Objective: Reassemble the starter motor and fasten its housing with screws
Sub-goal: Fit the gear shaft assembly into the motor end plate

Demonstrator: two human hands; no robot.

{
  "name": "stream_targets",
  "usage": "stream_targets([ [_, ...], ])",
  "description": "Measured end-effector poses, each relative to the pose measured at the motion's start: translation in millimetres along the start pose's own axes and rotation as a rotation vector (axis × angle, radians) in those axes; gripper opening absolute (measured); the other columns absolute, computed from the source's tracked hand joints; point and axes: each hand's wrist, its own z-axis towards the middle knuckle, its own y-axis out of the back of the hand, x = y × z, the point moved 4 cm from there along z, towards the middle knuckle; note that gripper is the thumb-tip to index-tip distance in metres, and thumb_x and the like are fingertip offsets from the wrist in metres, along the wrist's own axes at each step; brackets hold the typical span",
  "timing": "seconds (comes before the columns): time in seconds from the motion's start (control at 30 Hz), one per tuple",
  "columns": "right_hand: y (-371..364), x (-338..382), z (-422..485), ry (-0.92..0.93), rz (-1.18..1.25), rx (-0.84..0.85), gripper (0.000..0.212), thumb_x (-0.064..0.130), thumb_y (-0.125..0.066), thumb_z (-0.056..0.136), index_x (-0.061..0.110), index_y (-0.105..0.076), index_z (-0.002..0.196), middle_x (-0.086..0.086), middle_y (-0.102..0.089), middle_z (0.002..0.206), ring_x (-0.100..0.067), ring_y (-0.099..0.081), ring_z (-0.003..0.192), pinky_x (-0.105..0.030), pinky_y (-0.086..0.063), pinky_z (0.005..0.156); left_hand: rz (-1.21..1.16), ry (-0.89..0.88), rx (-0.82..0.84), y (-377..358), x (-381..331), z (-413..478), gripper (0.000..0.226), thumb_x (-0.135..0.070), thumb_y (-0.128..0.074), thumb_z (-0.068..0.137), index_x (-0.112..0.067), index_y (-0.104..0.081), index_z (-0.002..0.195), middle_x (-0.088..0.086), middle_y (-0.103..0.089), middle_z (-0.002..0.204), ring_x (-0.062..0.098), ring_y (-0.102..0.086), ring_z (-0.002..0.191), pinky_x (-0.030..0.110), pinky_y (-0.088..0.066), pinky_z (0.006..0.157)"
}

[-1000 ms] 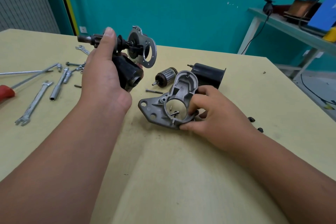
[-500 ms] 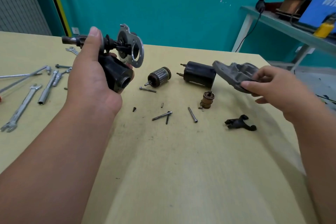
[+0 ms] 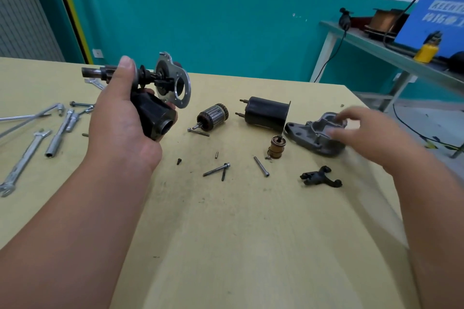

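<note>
Evidently early: left hand (image 3: 118,123) grips the shaft-and-plate sub-assembly (image 3: 160,98), right hand (image 3: 371,138), splayed and blurred, hovers at the grey housing (image 3: 311,135); armature (image 3: 213,116), casing (image 3: 266,113) and screws (image 3: 217,169) lie loose on the table (image 3: 226,233).

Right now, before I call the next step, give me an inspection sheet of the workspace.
Surface: yellow table, dark smudges around the parts.
Job's things: aluminium housing lying at right; armature, black cylinder, copper plunger, fork lever and loose screws spread on the table.
Clutter: spanners and socket tool at left.
Grips: left grip holds the shaft assembly off the table; right grip blurred over the housing, contact unclear.
Cables: black cable hanging from the side bench.
Surroundings: blue box on the bench, teal wall.
</note>
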Motion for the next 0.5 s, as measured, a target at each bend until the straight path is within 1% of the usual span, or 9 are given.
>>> stream_targets([
  [0.07, 9, 34, -16, 0.196, 0.121, -0.149, 0.012, 0.050, -0.066, 0.092, 0.045, -0.063, 0.103, 0.028, -0.063, 0.103, 0.000, -0.060, 0.097, -0.035, -0.051, 0.079, 0.005, -0.006, 0.002, 0, 0, 1, 0.036, -0.054, -0.083, 0.084, -0.030, -0.075, 0.109, -0.008, -0.082, 0.088, 0.016, -0.081, 0.088, 0.045, -0.064, 0.081],
  [0.1, 6, 53, -26, 0.312, 0.153, -0.156, 0.011, 0.048, -0.062, 0.091, 0.046, -0.064, 0.102, 0.029, -0.064, 0.095, 0.003, -0.060, 0.093, -0.031, -0.052, 0.075, 0.003, -0.008, -0.002, 1, 0, 2, 0.036, -0.054, -0.084, 0.084, -0.029, -0.075, 0.108, -0.008, -0.082, 0.086, 0.016, -0.081, 0.088, 0.043, -0.065, 0.078],
  [0.13, -2, 71, -37, 0.429, 0.124, -0.119, 0.011, 0.047, -0.060, 0.091, 0.047, -0.065, 0.101, 0.030, -0.062, 0.092, 0.005, -0.057, 0.093, -0.028, -0.050, 0.075, 0.000, -0.009, -0.003, 1, 0, 2, 0.036, -0.054, -0.085, 0.083, -0.029, -0.076, 0.108, -0.008, -0.081, 0.084, 0.016, -0.080, 0.088, 0.042, -0.064, 0.076],
  [0.2, -31, 99, -52, 0.592, -0.051, -0.007, 0.016, 0.045, -0.064, 0.095, 0.048, -0.070, 0.109, 0.029, -0.057, 0.103, 0.003, -0.044, 0.102, -0.028, -0.041, 0.083, -0.005, -0.009, -0.003, 1, 0, 4, 0.037, -0.054, -0.086, 0.082, -0.028, -0.077, 0.107, -0.008, -0.079, 0.081, 0.017, -0.078, 0.087, 0.040, -0.063, 0.073],
  [0.23, -44, 106, -54, 0.614, -0.143, 0.029, 0.017, 0.042, -0.067, 0.097, 0.046, -0.072, 0.113, 0.023, -0.055, 0.112, -0.003, -0.039, 0.111, -0.029, -0.037, 0.089, -0.007, -0.010, -0.005, 2, 1, 5, 0.037, -0.053, -0.086, 0.081, -0.028, -0.077, 0.107, -0.008, -0.078, 0.079, 0.016, -0.078, 0.084, 0.039, -0.063, 0.072],
  [0.3, -60, 107, -52, 0.582, -0.254, 0.063, 0.020, 0.040, -0.067, 0.098, 0.043, -0.072, 0.117, 0.016, -0.052, 0.122, -0.013, -0.036, 0.121, -0.031, -0.037, 0.098, -0.002, -0.011, -0.007, 2, 2, 5, 0.036, -0.053, -0.086, 0.081, -0.028, -0.077, 0.104, -0.008, -0.077, 0.077, 0.017, -0.077, 0.077, 0.038, -0.062, 0.071],
  [0.37, -70, 100, -48, 0.548, -0.323, 0.121, 0.021, 0.044, -0.063, 0.100, 0.043, -0.070, 0.119, 0.013, -0.049, 0.126, -0.016, -0.036, 0.123, -0.035, -0.039, 0.103, 0.003, -0.012, -0.005, 2, 3, 5, 0.034, -0.053, -0.086, 0.082, -0.027, -0.077, 0.102, -0.007, -0.076, 0.076, 0.017, -0.076, 0.076, 0.038, -0.062, 0.071],
  [0.43, -76, 95, -46, 0.528, -0.342, 0.187, 0.021, 0.046, -0.058, 0.102, 0.042, -0.069, 0.119, 0.011, -0.050, 0.127, -0.018, -0.039, 0.122, -0.035, -0.039, 0.102, 0.014, -0.020, -0.010, 2, 3, 5, 0.032, -0.053, -0.085, 0.083, -0.027, -0.077, 0.100, -0.008, -0.076, 0.074, 0.017, -0.076, 0.078, 0.040, -0.063, 0.074],
  [0.5, -77, 93, -44, 0.521, -0.335, 0.202, 0.020, 0.043, -0.055, 0.104, 0.040, -0.069, 0.118, 0.010, -0.051, 0.125, -0.019, -0.042, 0.121, -0.034, -0.040, 0.101, 0.020, -0.021, -0.021, 3, 3, 5, 0.031, -0.053, -0.085, 0.083, -0.027, -0.077, 0.099, -0.008, -0.076, 0.072, 0.017, -0.076, 0.078, 0.042, -0.064, 0.077],
])
